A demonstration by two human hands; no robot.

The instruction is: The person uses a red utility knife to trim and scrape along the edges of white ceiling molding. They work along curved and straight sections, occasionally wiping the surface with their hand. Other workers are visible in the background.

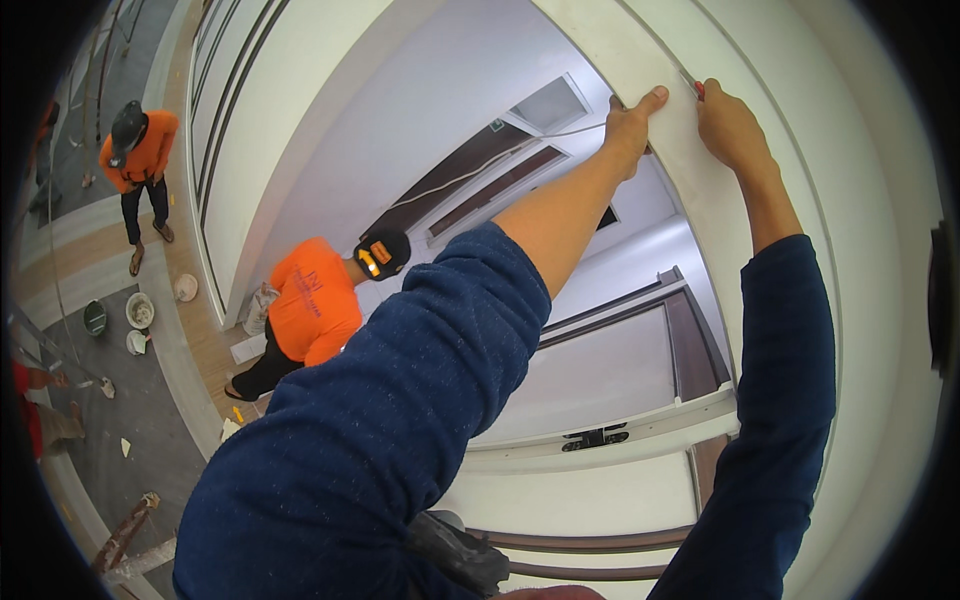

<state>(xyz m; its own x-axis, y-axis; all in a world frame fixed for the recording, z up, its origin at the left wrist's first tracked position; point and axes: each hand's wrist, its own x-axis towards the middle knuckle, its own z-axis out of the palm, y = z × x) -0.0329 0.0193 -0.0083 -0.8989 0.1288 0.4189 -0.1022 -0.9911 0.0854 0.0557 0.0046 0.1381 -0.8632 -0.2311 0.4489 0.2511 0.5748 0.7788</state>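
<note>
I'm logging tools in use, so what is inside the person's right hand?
The right hand holds a tool: a bit of red and a thin shaft show. The hand covers the rest, so its full shape is hidden.

Within the right hand (733, 125), the tool handle (699, 90) looks plastic. Beside its fingers (713, 88), the cream frame (690, 165) appears smooth; below them, the sleeves (785, 380) are matt cloth.

One left hand (629, 134), one right hand (733, 128), one red-handled tool (700, 90)
Clearly in view: two orange-shirted co-workers (313, 300), two dark caps (386, 250), one dark green bucket (95, 318), one black hinge (595, 437); at the left edge, one partly shown co-worker in red (28, 405).
</note>
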